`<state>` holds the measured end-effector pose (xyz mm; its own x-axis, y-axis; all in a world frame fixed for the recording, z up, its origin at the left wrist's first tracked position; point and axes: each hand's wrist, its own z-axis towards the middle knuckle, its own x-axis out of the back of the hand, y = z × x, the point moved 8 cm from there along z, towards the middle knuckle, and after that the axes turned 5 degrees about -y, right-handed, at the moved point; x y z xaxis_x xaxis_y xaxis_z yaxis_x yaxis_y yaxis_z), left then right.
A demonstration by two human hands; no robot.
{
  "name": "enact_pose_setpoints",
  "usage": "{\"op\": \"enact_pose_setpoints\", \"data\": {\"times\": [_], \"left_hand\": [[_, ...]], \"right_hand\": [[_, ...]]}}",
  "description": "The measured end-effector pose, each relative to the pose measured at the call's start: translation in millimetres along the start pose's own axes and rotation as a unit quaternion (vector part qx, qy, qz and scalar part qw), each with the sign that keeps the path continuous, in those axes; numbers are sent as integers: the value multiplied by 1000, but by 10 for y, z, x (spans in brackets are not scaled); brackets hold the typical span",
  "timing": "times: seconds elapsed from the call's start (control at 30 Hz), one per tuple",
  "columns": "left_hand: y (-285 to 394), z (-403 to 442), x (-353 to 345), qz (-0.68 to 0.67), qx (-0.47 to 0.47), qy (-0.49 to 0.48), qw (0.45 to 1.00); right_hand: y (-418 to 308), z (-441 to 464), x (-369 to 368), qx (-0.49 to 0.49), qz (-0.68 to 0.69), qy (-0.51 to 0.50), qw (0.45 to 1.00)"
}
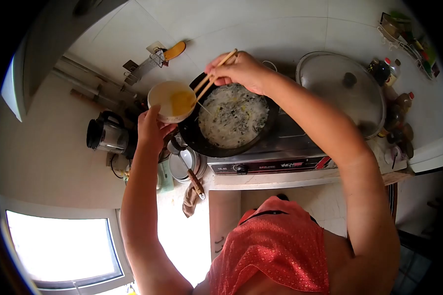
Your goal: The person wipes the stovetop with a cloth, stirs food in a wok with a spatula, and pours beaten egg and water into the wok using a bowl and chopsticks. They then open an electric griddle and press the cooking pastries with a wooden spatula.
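My left hand [151,129] grips a pale bowl [158,94] from below and the side, tilted at the left rim of a dark wok [194,138]. Yellow liquid that looks like beaten egg [181,102] lies in the bowl, and a thin strand runs from its lip into the wok. Wooden chopsticks [212,80] are pinched in my right hand [241,73], their tips at the bowl's lip. Whitish soup [234,117] with dark bits and a few yellow streaks fills the wok, which sits on a gas stove [275,164].
A large lidded pan [339,88] stands right of the wok, with several bottles [391,73] beyond. At the left are a blender jug [107,133], stacked bowls [181,167], a ladle [194,182] and a brown cloth [190,202]. A cleaver [145,69] hangs on the wall.
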<state>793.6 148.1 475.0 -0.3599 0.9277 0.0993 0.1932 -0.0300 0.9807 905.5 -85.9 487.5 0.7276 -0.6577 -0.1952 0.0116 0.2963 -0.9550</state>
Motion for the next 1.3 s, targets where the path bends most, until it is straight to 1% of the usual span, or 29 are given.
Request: {"op": "enact_pose_setpoints", "data": {"times": [0.03, 0.07, 0.1, 0.13, 0.17, 0.23, 0.27, 0.3, 0.37, 0.4, 0.47, 0.5, 0.53, 0.57, 0.6, 0.63, 0.67, 0.73, 0.8, 0.87, 0.9, 0.97, 1.03, 1.1, 1.17, 1.23, 1.3], "left_hand": [[-38, -69, 31, 7, 18, -5, 1000], [-44, -148, -1, 10, 23, -33, 999], [-77, -195, 21, 9, 23, -29, 999], [-125, -230, 15, 16, 33, -43, 998], [-164, -269, -12, 23, 41, -58, 997], [-151, -355, -101, 40, 34, -39, 998], [-181, -353, -174, 38, 37, -65, 996], [-216, -349, -251, 37, 41, -92, 994], [-255, -315, -373, 42, 43, -91, 994], [-227, -327, -490, 45, 40, -110, 992], [-199, -288, -697, 24, 26, -136, 990], [-237, -215, -751, 25, 27, -139, 990], [-296, -113, -789, 26, 27, -136, 990], [-308, -46, -845, 27, 28, -133, 990], [-298, 3, -916, 27, 27, -137, 990], [-270, 32, -959, 45, 18, -122, 991], [-245, 62, -980, 64, 10, -106, 992], [-247, 189, -1025, 72, 12, -103, 992], [-229, 237, -1035, 79, 13, -101, 992], [-159, 225, -983, 78, -11, -69, 995], [-157, 236, -939, 79, -10, -71, 994], [-164, 229, -864, 49, -4, -112, 992], [-152, 156, -725, 53, -3, -93, 994], [-130, 26, -577, 57, -2, -71, 996], [-153, -125, -451, 68, 19, -65, 995], [-196, -210, -307, 74, 25, -60, 995], [-211, -293, -228, 80, 29, -57, 995]], "right_hand": [[-31, -40, -29, 1, 1, -2, 1000], [-71, -79, -21, 12, 4, 9, 1000], [-87, -111, -1, 21, 7, 19, 1000], [-36, -118, -9, 26, -27, -13, 999], [-53, -169, 1, 26, -26, -15, 999], [-63, -278, 11, -13, -25, -27, 999], [-110, -310, 90, 15, -33, 1, 999], [-125, -351, 130, 15, -34, 0, 999], [-95, -454, 203, -34, -68, -16, 997], [-100, -474, 302, -10, -60, 0, 998], [-182, -558, 455, 3, -69, 20, 997], [-228, -605, 519, 13, -75, 38, 996], [-172, -643, 544, -38, -92, 32, 995], [-170, -670, 572, -39, -91, 36, 994], [-224, -693, 637, -4, -84, 63, 994], [-267, -716, 700, 29, -76, 88, 993], [-265, -701, 744, 37, -84, 100, 991], [-225, -711, 760, 29, -84, 99, 991], [-200, -684, 747, 23, -85, 98, 991], [-159, -645, 747, 22, -80, 117, 990], [-141, -635, 721, 22, -79, 119, 989], [-112, -608, 622, 38, -38, 100, 993], [-93, -580, 559, 51, -34, 102, 993], [-59, -576, 359, 13, -58, 42, 997], [-56, -567, 288, 23, -47, 46, 998], [-14, -564, 158, -15, -47, 10, 999], [-33, -574, 96, -4, -46, 4, 999]]}}
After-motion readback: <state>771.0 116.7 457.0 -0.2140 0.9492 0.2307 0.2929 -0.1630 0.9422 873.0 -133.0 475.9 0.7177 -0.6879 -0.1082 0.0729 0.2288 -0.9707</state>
